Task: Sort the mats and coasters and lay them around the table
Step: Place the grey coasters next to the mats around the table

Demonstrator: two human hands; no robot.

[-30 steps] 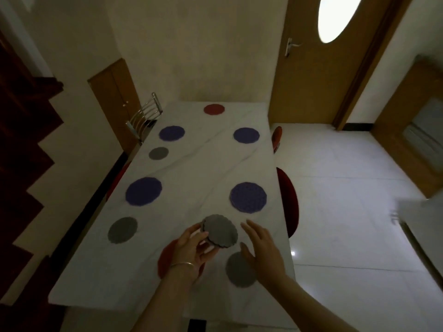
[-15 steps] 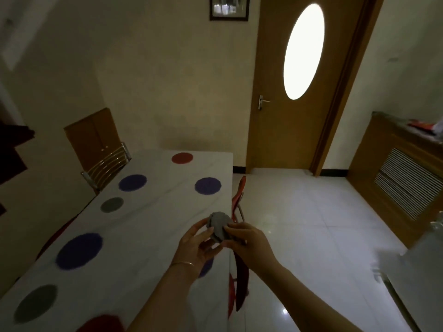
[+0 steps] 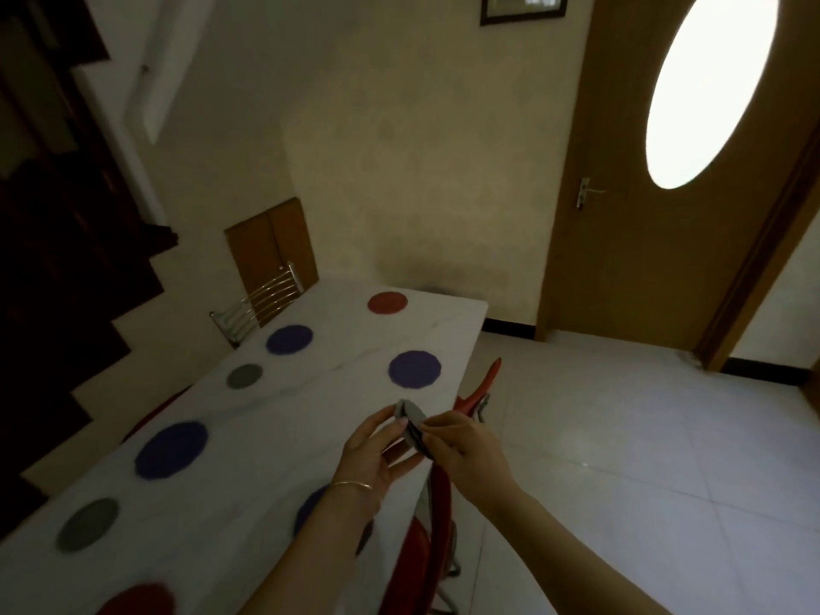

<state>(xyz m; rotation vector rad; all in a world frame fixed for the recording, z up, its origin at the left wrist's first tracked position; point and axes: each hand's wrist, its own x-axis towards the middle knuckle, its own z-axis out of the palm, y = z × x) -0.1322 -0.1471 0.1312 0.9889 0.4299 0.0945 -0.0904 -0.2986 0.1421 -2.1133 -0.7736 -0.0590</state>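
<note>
**A:** What are the hands doing?

**B:** Both hold a small stack of grey coasters (image 3: pixel 411 420) on edge, above the table's (image 3: pixel 275 437) right side. The left hand (image 3: pixel 377 454) cups it from below, thumb on the near face. The right hand (image 3: pixel 461 446) pinches the stack's edge with curled fingertips. The light is dim, so I cannot count the coasters, though it looks like more than one.

**A:** And what lies around that grip?

**B:** Just beyond it sits a purple mat (image 3: pixel 414 369); farther off, a red mat (image 3: pixel 387 302). Left of the grip lie another purple mat (image 3: pixel 171 449) and a grey coaster (image 3: pixel 244 376). Below the left wrist, a purple mat (image 3: pixel 310 508) is partly hidden. Right of the hands, a red chair (image 3: pixel 477 395) is tucked against the table.
</note>
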